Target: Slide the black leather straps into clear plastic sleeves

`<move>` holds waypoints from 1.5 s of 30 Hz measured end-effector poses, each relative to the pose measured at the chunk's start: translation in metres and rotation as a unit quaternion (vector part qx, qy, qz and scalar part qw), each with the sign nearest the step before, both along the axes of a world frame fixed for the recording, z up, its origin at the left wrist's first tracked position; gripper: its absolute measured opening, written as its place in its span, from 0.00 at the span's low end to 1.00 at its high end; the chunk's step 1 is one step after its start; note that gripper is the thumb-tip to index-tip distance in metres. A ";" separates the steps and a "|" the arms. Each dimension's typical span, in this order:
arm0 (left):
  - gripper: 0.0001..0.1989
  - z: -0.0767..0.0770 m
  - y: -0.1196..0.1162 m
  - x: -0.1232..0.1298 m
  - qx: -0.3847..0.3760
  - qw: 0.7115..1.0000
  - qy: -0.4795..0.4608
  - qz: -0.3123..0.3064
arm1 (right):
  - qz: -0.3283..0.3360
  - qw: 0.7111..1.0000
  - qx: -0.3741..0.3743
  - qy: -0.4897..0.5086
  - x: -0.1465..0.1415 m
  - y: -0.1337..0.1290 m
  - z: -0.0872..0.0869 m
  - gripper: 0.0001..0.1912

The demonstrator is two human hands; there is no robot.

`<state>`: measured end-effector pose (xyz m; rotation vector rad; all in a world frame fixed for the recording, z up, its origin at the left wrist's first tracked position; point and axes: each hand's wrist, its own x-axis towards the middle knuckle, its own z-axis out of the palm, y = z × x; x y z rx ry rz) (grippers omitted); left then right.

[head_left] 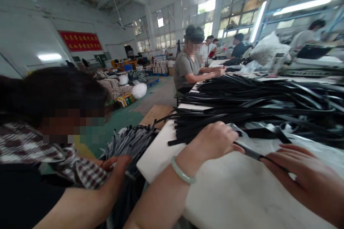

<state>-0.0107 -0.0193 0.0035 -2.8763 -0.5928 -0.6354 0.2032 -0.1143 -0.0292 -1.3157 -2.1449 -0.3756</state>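
fingers point(230, 136) of left hand point(211, 142) pinched on black strip point(250, 152), right hand point(306, 177) curled around its nearer end

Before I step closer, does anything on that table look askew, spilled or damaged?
The black strips look a bit askew: their ends fan out unevenly near the table's left edge. I see no spill or damage.

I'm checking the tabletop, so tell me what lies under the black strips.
Beneath the left ends of the black strips, the white tabletop shows; further in, the pile hides it.
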 end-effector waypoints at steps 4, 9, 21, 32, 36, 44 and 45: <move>0.15 -0.009 0.000 0.004 -0.008 0.995 0.081 -0.051 | 0.007 0.998 -0.018 -0.068 -0.002 -0.004 0.004 0.09; 0.14 -0.011 -0.019 0.017 -0.058 0.992 0.072 -0.082 | 0.007 0.996 -0.047 -0.073 -0.004 -0.010 0.013 0.12; 0.12 0.011 -0.019 0.008 -0.053 0.997 0.060 0.015 | -0.033 0.993 -0.107 -0.041 0.018 -0.010 0.034 0.15; 0.13 -0.001 -0.026 0.016 -0.074 0.994 0.058 0.048 | -0.015 0.995 -0.099 -0.022 0.015 -0.018 0.048 0.15; 0.16 -0.001 -0.024 0.017 -0.066 0.995 0.044 0.063 | 0.008 0.994 -0.107 -0.004 0.002 -0.022 0.050 0.16; 0.15 0.005 -0.019 0.014 -0.070 0.996 0.028 0.041 | -0.055 0.997 -0.044 0.016 -0.001 -0.020 0.045 0.14; 0.14 0.007 -0.018 0.013 -0.070 0.997 0.028 0.034 | -0.060 0.997 -0.041 0.018 0.002 -0.019 0.045 0.14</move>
